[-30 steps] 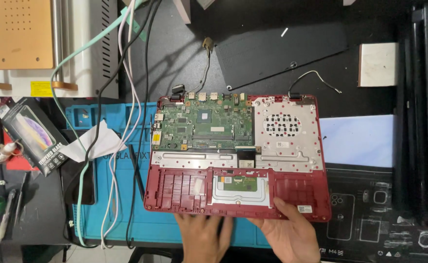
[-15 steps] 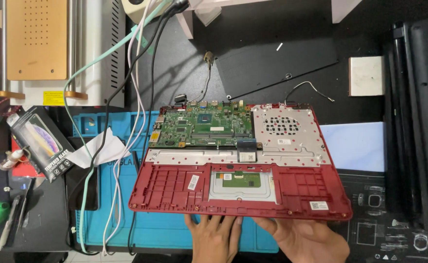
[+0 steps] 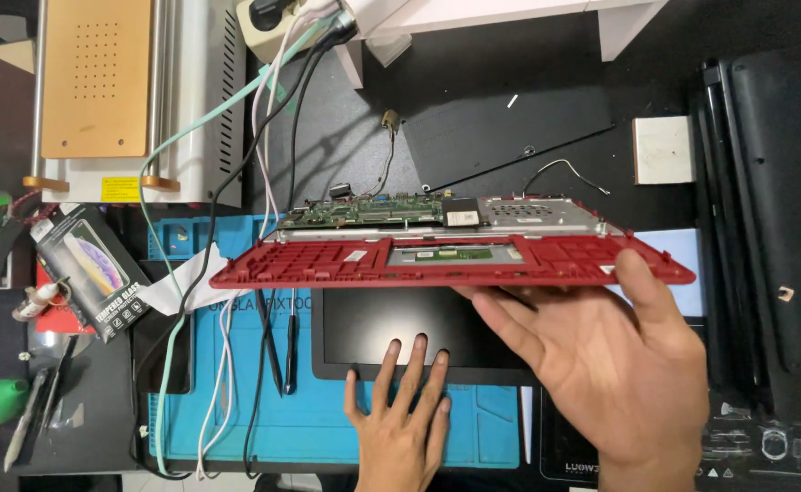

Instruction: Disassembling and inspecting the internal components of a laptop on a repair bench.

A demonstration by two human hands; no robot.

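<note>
The red laptop shell [image 3: 455,262] was tilted up on its far edge, its near edge raised clear of the black screen [image 3: 400,323] beneath, with open room between them. The right hand [image 3: 619,364] gripped that near edge, thumb on top, fingers under. The left hand [image 3: 400,415] lay flat and spread on the screen's near border, above the blue mat [image 3: 264,428]. Cables [image 3: 227,346] trailed at left.

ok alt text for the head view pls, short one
A right hand lifts the front edge of an opened red laptop base, tilting it up to show its green circuit board, while the left hand presses flat on the black screen panel beneath. All sits on a blue work mat with cables at left.
</note>
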